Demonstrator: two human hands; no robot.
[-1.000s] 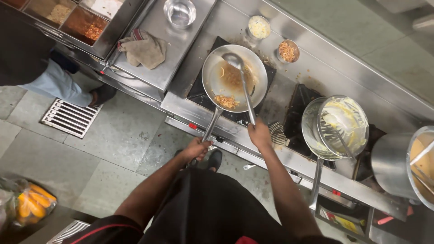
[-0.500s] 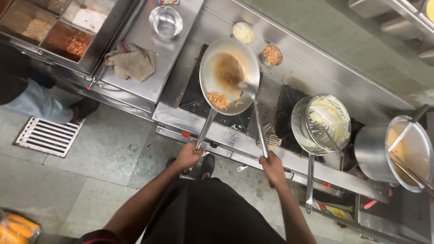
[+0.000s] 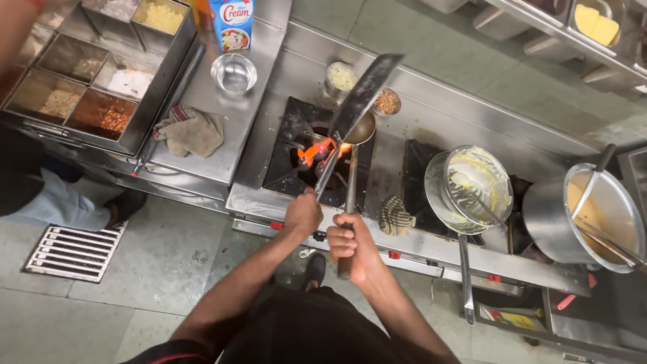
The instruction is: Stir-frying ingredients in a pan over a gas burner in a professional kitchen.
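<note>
Steel kitchen worktop (image 3: 202, 158) and a tiled floor fill the view from above, with the lit burner (image 3: 317, 154) as the marker for everything else. Its orange flame burns bare, because the pan (image 3: 364, 94) is lifted off it and tipped steeply, almost edge-on, so what it holds cannot be seen. The left hand (image 3: 303, 212), on the near side of the burner, is closed around the pan's long handle. The right hand (image 3: 350, 244), just beside it, is wrapped tight round the handle of a ladle (image 3: 360, 128) whose bowl hangs above the flame under the tilted pan. Judging from this, the cooking is mid-way: heat on, pan in the air, nothing plated.

Counted: one flame, one pan, one ladle, two hands. Beyond the burner sit two small bowls (image 3: 342, 75) of ingredients. Left of it stand one empty steel bowl (image 3: 234, 73), one carton (image 3: 232, 23) and one crumpled cloth (image 3: 192, 131), then a rack of ingredient trays (image 3: 87, 101). Right of it lie a striped cloth (image 3: 396, 217), a second pan (image 3: 472, 189) with a whisk, and a big pot (image 3: 593, 216).
</note>
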